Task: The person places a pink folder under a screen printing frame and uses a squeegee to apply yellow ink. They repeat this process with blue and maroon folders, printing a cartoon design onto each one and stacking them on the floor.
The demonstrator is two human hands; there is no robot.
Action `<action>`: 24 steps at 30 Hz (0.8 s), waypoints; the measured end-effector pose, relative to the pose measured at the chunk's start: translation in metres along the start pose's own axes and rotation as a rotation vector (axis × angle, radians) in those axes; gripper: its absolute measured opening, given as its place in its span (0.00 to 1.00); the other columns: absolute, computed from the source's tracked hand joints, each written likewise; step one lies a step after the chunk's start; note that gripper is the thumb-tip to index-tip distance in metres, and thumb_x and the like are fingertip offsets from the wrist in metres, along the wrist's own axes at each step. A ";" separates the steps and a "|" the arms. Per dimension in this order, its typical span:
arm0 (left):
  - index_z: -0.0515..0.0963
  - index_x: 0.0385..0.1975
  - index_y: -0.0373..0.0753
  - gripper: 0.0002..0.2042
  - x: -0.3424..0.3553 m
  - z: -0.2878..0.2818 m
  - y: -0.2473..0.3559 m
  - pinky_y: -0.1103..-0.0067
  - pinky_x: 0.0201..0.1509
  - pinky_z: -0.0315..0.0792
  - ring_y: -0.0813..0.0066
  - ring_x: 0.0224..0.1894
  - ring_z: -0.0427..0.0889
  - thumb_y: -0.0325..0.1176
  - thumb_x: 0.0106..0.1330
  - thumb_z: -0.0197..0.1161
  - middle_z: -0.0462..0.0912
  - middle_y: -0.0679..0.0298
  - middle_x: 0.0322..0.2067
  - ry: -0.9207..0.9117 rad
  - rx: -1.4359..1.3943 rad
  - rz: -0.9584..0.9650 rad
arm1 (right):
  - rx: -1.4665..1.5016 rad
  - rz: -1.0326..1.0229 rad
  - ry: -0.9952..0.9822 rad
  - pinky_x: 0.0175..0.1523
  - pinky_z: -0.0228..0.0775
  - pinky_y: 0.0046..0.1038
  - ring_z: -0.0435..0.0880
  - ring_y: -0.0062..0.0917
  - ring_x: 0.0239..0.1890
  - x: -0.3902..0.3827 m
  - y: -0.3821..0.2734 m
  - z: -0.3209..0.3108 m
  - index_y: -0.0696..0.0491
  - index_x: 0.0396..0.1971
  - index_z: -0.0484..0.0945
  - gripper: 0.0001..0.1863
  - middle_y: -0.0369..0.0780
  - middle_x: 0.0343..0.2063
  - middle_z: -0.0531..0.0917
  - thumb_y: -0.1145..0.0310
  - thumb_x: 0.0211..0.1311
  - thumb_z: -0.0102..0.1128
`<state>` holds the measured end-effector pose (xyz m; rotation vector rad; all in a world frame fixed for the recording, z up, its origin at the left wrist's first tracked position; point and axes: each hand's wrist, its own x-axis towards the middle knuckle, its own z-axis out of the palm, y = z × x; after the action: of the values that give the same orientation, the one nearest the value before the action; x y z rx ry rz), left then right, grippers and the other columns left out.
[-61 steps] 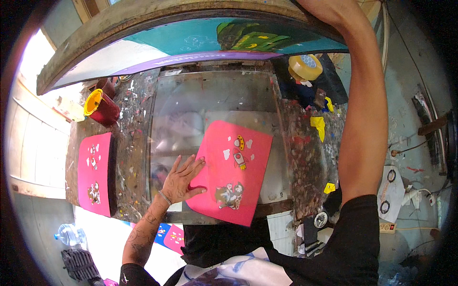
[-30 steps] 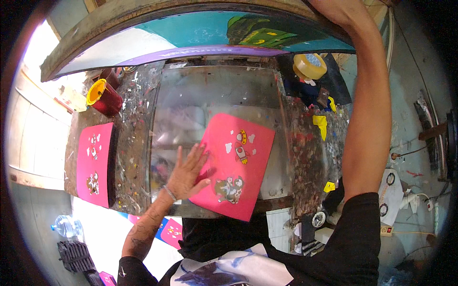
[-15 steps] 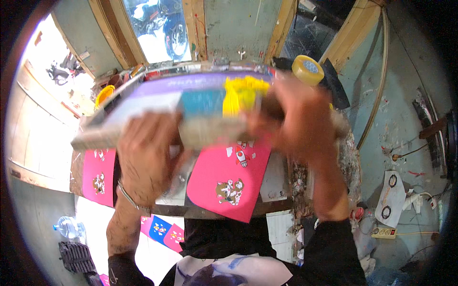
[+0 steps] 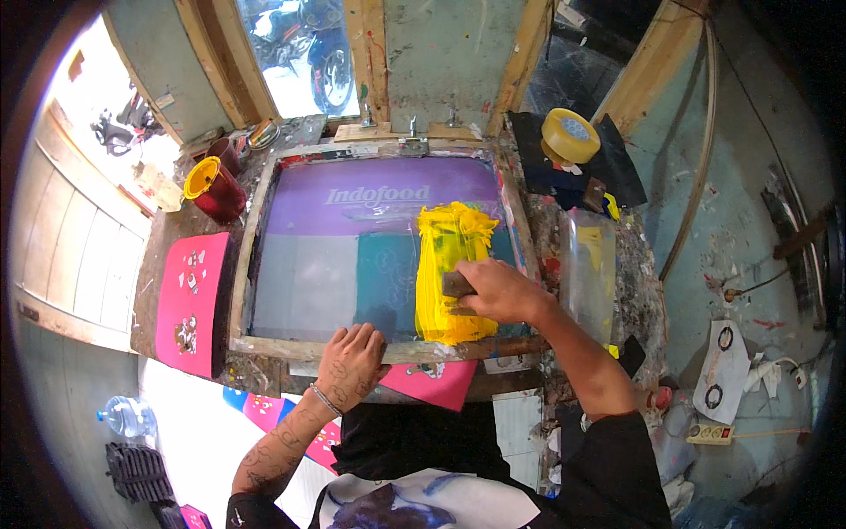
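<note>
A wooden-framed printing screen lies flat on the worktable, its mesh coloured purple, grey and teal. My left hand is closed over the front rail of this frame. On the right part of the mesh is a thick patch of yellow ink. My right hand grips a small dark squeegee in that ink; its blade edge is hidden. From under the front rail sticks out a pink sheet, mostly covered by the screen. Another pink sheet with printed cartoon figures lies left of the frame.
A red can with a yellow-smeared rim stands at the back left. At the back right sits a roll of tape on dark cloth. Metal hinge clamps hold the screen's far edge. Printed sheets lie below the table's front edge.
The screen has come down from a raised, tilted position to flat, over the pink sheet. My left hand has moved right along its front rail. My right hand now has the squeegee in the ink.
</note>
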<state>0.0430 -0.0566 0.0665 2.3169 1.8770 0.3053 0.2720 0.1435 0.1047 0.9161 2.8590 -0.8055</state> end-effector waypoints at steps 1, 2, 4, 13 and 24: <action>0.73 0.40 0.39 0.21 0.000 0.001 -0.001 0.69 0.50 0.68 0.62 0.45 0.76 0.40 0.52 0.75 0.73 0.61 0.39 -0.007 -0.009 0.000 | 0.045 0.008 -0.019 0.55 0.72 0.44 0.81 0.49 0.51 0.000 0.002 0.000 0.59 0.42 0.76 0.15 0.53 0.44 0.83 0.71 0.57 0.65; 0.74 0.40 0.39 0.21 -0.001 0.002 -0.002 0.69 0.50 0.68 0.62 0.45 0.76 0.40 0.52 0.75 0.73 0.61 0.39 -0.008 -0.018 -0.006 | 0.051 -0.013 -0.014 0.55 0.72 0.45 0.81 0.49 0.50 -0.004 0.002 0.004 0.59 0.42 0.76 0.15 0.52 0.43 0.83 0.72 0.56 0.65; 0.74 0.40 0.39 0.21 -0.002 0.006 -0.004 0.69 0.50 0.68 0.62 0.45 0.76 0.40 0.51 0.75 0.73 0.61 0.38 -0.006 -0.047 -0.018 | 0.055 -0.052 -0.012 0.55 0.72 0.45 0.81 0.50 0.49 -0.024 -0.003 0.020 0.59 0.43 0.76 0.15 0.52 0.41 0.83 0.73 0.55 0.66; 0.74 0.36 0.40 0.21 0.001 0.027 -0.010 0.68 0.45 0.71 0.58 0.40 0.78 0.41 0.49 0.76 0.74 0.60 0.33 0.029 -0.075 0.001 | -0.155 -0.113 0.442 0.54 0.72 0.46 0.81 0.51 0.47 0.075 0.057 0.017 0.59 0.39 0.75 0.09 0.52 0.39 0.83 0.78 0.57 0.58; 0.73 0.36 0.40 0.22 0.000 0.033 -0.013 0.67 0.42 0.70 0.58 0.39 0.77 0.44 0.49 0.76 0.74 0.61 0.33 0.070 -0.155 -0.011 | -0.123 -0.120 0.542 0.52 0.72 0.48 0.80 0.52 0.46 0.074 0.059 0.036 0.58 0.40 0.75 0.09 0.51 0.37 0.82 0.78 0.58 0.57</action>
<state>0.0390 -0.0534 0.0313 2.2206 1.8258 0.5175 0.2392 0.2065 0.0327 1.0960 3.4027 -0.4261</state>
